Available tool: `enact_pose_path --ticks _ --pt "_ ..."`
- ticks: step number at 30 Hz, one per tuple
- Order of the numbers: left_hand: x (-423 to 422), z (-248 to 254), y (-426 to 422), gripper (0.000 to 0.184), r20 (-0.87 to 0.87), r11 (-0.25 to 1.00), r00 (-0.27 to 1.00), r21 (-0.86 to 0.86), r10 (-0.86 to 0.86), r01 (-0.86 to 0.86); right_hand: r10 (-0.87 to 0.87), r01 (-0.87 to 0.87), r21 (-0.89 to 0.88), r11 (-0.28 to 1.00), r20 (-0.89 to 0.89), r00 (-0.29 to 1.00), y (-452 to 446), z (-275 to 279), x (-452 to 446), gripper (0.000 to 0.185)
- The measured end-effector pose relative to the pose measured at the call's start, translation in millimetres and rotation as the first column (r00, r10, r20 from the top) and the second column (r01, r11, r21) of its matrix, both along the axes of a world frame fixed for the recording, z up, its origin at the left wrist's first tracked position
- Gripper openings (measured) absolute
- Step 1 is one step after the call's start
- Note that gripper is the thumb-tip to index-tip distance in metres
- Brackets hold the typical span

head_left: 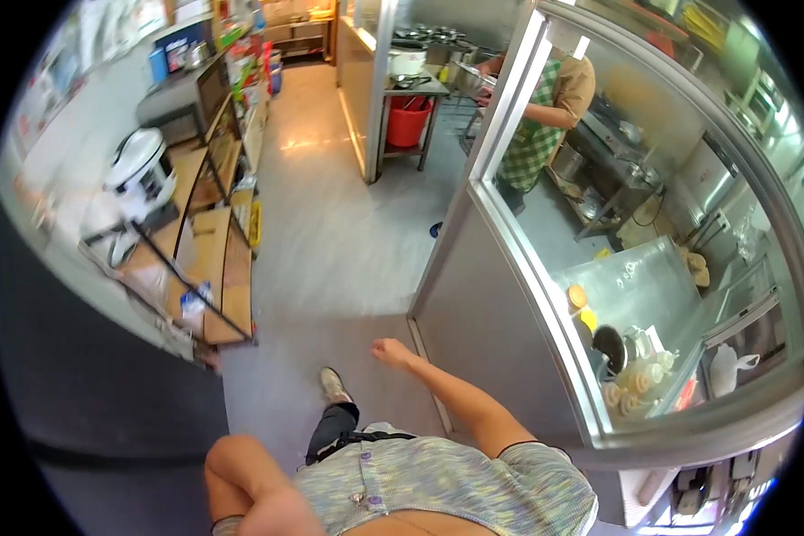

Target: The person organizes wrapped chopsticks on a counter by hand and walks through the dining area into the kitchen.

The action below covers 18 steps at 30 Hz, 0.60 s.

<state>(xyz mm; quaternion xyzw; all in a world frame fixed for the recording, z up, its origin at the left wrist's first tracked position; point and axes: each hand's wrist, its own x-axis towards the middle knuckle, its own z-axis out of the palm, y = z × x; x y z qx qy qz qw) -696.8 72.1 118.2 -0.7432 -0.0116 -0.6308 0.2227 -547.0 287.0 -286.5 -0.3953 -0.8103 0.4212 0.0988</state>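
My right hand [389, 351] is held out over the grey floor, just left of the metal partition's lower edge. Its fingers are curled closed, and nothing shows in them. The left arm bends at the lower left, with the blurred forearm close to the camera; the left hand lies outside the view. Below my right hand, to the left, a light shoe [335, 385] is on the floor.
Wooden shelves [213, 259] with a white cooker [141, 165] line the left. A glazed metal partition [500, 313] stands right. Behind the glass, a person in a green checked apron [531, 156] holds a metal pan. Ahead, a red bucket [407, 121] sits under a table.
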Motion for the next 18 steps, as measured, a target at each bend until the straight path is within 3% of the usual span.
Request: enact_pose_path --ticks 2,5,6,7,8,9,10,11,12,13,15,18 --pt "-33 -3 55 0.018 -0.014 0.998 0.998 -0.016 -0.068 0.068 -0.075 0.073 -0.019 0.997 -0.155 0.985 35 5 -33 0.025" --pt "-76 3 134 0.019 -0.002 0.988 0.988 -0.019 -0.155 0.155 -0.124 0.128 -0.024 0.991 0.127 0.984 78 -49 -24 0.023" --pt "-88 7 160 0.019 0.001 0.984 0.984 -0.008 -0.179 0.179 -0.171 0.170 0.014 0.985 0.070 0.983 78 -65 -5 0.023" --pt "-97 10 185 0.020 0.004 0.979 0.979 -0.002 -0.202 0.202 -0.143 0.135 0.062 0.989 0.155 0.977 79 -106 22 0.025" --pt "-105 13 209 0.020 0.003 0.974 0.974 0.002 -0.225 0.225 -0.236 0.289 -0.078 0.954 0.399 0.886 73 -118 43 0.025" --pt "-112 17 233 0.020 0.002 0.969 0.969 -0.004 -0.247 0.247 -0.212 0.316 -0.148 0.937 0.476 0.853 65 -92 65 0.026" --pt "-120 18 256 0.020 0.001 0.964 0.964 -0.012 -0.266 0.266 -0.244 0.356 -0.106 0.928 0.548 0.800 53 -126 94 0.028" --pt "-128 18 279 0.021 0.000 0.959 0.959 -0.022 -0.283 0.283 -0.473 0.636 -0.246 0.731 0.489 0.733 38 -114 113 0.028" --pt "-136 18 302 0.021 -0.006 0.954 0.954 -0.022 -0.298 0.298 -0.349 0.480 -0.131 0.867 0.527 0.775 16 -169 149 0.023" --pt "-143 16 325 0.021 -0.006 0.951 0.951 -0.020 -0.309 0.309 -0.397 0.657 -0.259 0.708 0.624 0.673 28 -156 144 0.023" --pt "-157 9 366 0.022 0.004 0.948 0.949 -0.025 -0.316 0.316 -0.345 0.890 -0.383 0.246 0.824 0.450 28 -121 146 0.026" --pt "-170 2 418 0.023 0.019 0.946 0.947 -0.048 -0.320 0.320 -0.312 0.819 -0.438 0.372 0.772 0.554 81 -115 113 0.026"
